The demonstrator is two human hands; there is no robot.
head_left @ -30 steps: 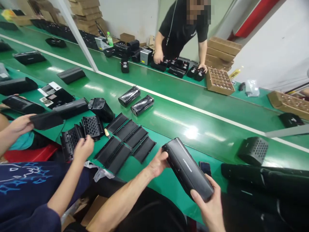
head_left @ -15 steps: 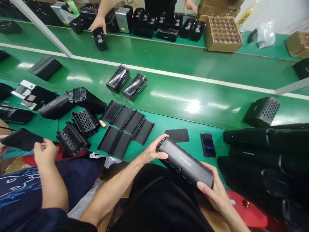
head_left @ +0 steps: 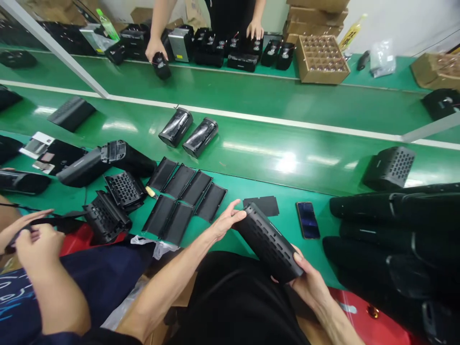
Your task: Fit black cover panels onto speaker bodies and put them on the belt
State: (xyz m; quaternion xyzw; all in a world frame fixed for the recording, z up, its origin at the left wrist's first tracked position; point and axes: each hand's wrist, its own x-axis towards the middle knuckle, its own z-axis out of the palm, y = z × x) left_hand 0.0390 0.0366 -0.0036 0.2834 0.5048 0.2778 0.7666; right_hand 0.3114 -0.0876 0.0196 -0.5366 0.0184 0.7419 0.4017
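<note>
The right hand [head_left: 312, 280] is curled round the lower end of a black casing [head_left: 271, 244], thumb pressed on the slotted face and a fingertip showing at the underside. The left hand [head_left: 226, 223] steadies the upper end more lightly, thumb and forefinger at its corner, the forefinger nearly straight. Half a second ago the left thumb lay across a smooth face with pale lettering; the casing has since been rolled, so rows of slots now face the camera. It is held aslant above the near edge of the green workbench [head_left: 287, 225], in front of the wearer's lap.

Just beyond it lies a flat dark sheet [head_left: 264, 206], with a phone [head_left: 308, 220] to its right, both where they were half a second ago (a full second back, the casing partly covered the phone). Left of these, the group of black panels [head_left: 179, 201] is unchanged, as are the perforated grilles [head_left: 122, 189] beside it.

The neighbour's hands [head_left: 41, 244] have changed more: the black sheet they spread out earlier no longer shows its broad face, and their present hold is hard to make out. Across the line, a co-worker's hand [head_left: 156, 48] grips a small speaker unit [head_left: 161, 66], while that person's other hand [head_left: 255, 29], earlier raised clear, has come down onto the row of units.
</note>
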